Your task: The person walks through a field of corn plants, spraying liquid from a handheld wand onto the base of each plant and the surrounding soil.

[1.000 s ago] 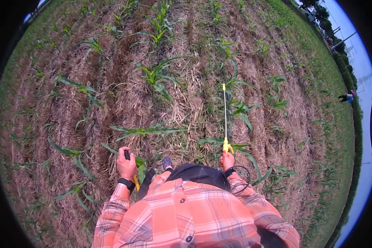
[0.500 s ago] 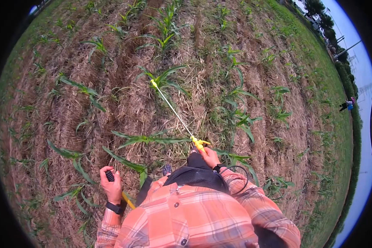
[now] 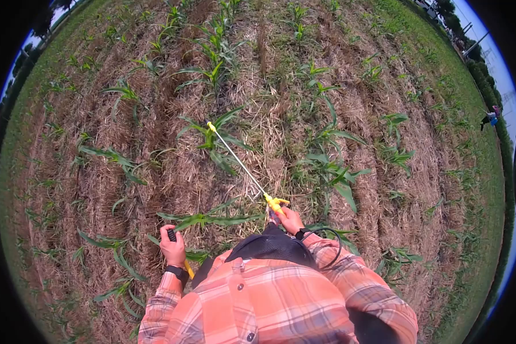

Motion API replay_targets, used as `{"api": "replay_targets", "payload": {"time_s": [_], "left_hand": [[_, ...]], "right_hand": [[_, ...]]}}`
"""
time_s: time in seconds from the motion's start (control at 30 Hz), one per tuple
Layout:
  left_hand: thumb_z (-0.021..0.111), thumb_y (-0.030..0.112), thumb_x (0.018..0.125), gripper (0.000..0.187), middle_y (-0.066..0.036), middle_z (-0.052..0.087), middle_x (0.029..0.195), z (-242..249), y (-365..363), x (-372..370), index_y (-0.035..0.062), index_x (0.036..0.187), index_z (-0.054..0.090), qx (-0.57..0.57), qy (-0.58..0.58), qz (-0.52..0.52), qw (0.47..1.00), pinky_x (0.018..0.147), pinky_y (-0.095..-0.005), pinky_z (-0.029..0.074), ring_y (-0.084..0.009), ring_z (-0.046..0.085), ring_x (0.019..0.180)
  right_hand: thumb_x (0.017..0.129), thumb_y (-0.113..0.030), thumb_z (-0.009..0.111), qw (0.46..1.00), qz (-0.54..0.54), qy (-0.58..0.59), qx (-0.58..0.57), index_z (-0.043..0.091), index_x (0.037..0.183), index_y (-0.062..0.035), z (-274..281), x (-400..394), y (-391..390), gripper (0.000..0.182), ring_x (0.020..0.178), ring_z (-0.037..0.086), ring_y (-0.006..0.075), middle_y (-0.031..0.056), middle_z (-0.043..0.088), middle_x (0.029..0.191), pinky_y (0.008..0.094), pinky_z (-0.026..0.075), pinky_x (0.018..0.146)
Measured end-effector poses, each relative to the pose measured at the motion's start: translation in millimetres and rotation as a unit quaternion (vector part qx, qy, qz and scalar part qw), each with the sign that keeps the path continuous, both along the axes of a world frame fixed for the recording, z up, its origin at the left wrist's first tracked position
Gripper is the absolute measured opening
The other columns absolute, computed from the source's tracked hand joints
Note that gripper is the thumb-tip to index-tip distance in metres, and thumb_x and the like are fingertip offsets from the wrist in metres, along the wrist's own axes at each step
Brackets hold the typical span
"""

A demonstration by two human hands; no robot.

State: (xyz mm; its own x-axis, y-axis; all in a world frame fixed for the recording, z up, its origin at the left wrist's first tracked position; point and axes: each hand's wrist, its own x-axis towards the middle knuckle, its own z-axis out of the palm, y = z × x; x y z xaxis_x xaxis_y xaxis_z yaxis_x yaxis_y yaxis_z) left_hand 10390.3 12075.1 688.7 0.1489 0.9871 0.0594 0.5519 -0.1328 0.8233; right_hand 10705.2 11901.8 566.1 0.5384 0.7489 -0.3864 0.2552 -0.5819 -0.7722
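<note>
The wand [image 3: 238,162] runs up and to the left from the right hand [image 3: 290,221], a thin pale rod with a yellow grip [image 3: 276,203] at the near end and a small yellow nozzle [image 3: 211,125] at the far end. The grip sits right at the fingertips of that hand, sticking out just beyond them; the fingers are curled closed around its lower part, though the hand is small in the view and single fingers cannot be told apart. The nozzle hangs well away from the hand, over a corn plant [image 3: 215,140] in a row of straw-covered ground [image 3: 155,172]. A black hose [image 3: 329,247] loops out from beside the right wrist and curves back down toward the plaid shirt [image 3: 269,304].

The left hand [image 3: 173,247] is off to the other side, well apart from the wand. Its fingers are wrapped shut round a black handle [image 3: 171,234], whose top pokes up above the fist. Below the wrist, past a black watch [image 3: 175,270], a yellow lever [image 3: 188,268] slants down toward the shirt. Long corn leaves [image 3: 212,219] lie between the two hands.

A far-off person [image 3: 490,118] stands at the field's right edge.
</note>
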Motion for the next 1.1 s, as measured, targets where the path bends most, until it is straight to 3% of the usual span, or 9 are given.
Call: {"api": "replay_targets", "payload": {"time_s": [0.03,0.1,0.17,0.27,0.47,0.63,0.8,0.97,1.1], "left_hand": [[0.052,0.001,0.071,0.017,-0.004,0.048,0.061,1,4,11,0.007,0.087,0.047,0.002,0.026,-0.001,1.0,0.047,-0.0275,0.038,-0.0131,0.047,0.05],[0.052,0.002,0.071,0.018,-0.006,0.048,0.062,-8,17,34,0.0077,0.087,0.047,0.034,0.038,-0.025,0.998,0.05,-0.0286,0.039,-0.0149,0.049,0.053],[0.053,0.003,0.07,0.019,-0.007,0.049,0.063,-15,27,58,0.008,0.087,0.048,0.07,0.053,-0.066,0.994,0.05,-0.0296,0.039,-0.0168,0.049,0.053],[0.053,0.004,0.07,0.019,-0.007,0.048,0.061,-15,38,88,0.0081,0.088,0.048,0.039,0.039,-0.076,0.996,0.049,-0.0302,0.039,-0.0177,0.049,0.052],[0.051,0.0,0.075,0.016,0.001,0.046,0.056,8,54,140,0.0077,0.088,0.044,0.027,-0.009,-0.125,0.992,0.041,-0.0218,0.036,-0.0063,0.044,0.045],[0.051,0.001,0.077,0.019,0.001,0.045,0.071,90,49,162,0.007,0.093,0.043,-0.038,-0.113,-0.119,0.986,0.046,-0.0193,0.037,-0.0058,0.044,0.055],[0.047,0.002,0.079,0.022,0.0,0.043,0.074,144,39,158,0.0064,0.1,0.042,0.029,-0.076,-0.105,0.991,0.053,-0.02,0.039,-0.0072,0.043,0.056],[0.051,0.002,0.074,0.022,-0.006,0.042,0.066,70,82,207,0.0057,0.095,0.042,0.1,0.101,-0.113,0.983,0.051,-0.0287,0.038,-0.0162,0.045,0.053],[0.052,0.005,0.073,0.023,-0.013,0.047,0.067,18,115,237,0.0065,0.093,0.043,0.107,0.062,-0.156,0.98,0.054,-0.0356,0.04,-0.0276,0.05,0.056]], "right_hand": [[0.078,-0.033,0.052,1.0,-0.01,0.002,0.0,0.058,0.087,-0.0068,-6,10,-3,0.029,0.067,0.058,0.0283,0.0147,0.059,0.07,0.0369,0.043,0.06],[0.08,-0.026,0.053,0.997,-0.08,0.0,0.004,0.057,0.081,-0.0045,-10,30,-6,0.021,0.055,0.052,0.0113,0.0039,0.055,0.059,0.0274,0.04,0.051],[0.08,-0.025,0.053,0.994,-0.107,-0.033,0.008,0.056,0.08,-0.0043,-9,48,-12,0.02,0.052,0.051,0.0103,0.0034,0.055,0.058,0.0263,0.04,0.049],[0.083,-0.025,0.05,0.972,-0.222,0.06,0.042,0.055,0.08,-0.0064,-13,76,-24,0.019,0.041,0.043,0.0067,-0.0002,0.051,0.054,0.0231,0.033,0.038],[0.084,-0.027,0.049,0.896,-0.41,0.16,0.065,0.049,0.073,-0.0072,-16,127,-55,0.023,0.035,0.039,0.0071,-0.001,0.046,0.051,0.023,0.03,0.03],[0.084,-0.031,0.049,0.846,-0.495,0.178,0.094,0.046,0.069,-0.007,-21,167,-81,0.028,0.033,0.039,0.0082,0.0005,0.043,0.049,0.0233,0.031,0.027],[0.084,-0.029,0.048,0.807,-0.562,0.159,0.089,0.045,0.074,-0.007,-19,199,-97,0.025,0.032,0.037,0.0095,0.0011,0.044,0.049,0.0244,0.03,0.027],[0.084,-0.03,0.047,0.807,-0.567,0.142,0.085,0.043,0.073,-0.0063,-19,219,-79,0.027,0.032,0.037,0.0097,0.0019,0.045,0.05,0.0251,0.029,0.027],[0.084,-0.028,0.049,0.814,-0.551,0.152,0.105,0.044,0.071,-0.0066,-17,221,-40,0.026,0.032,0.037,0.0094,0.002,0.044,0.048,0.0241,0.028,0.028]]}}
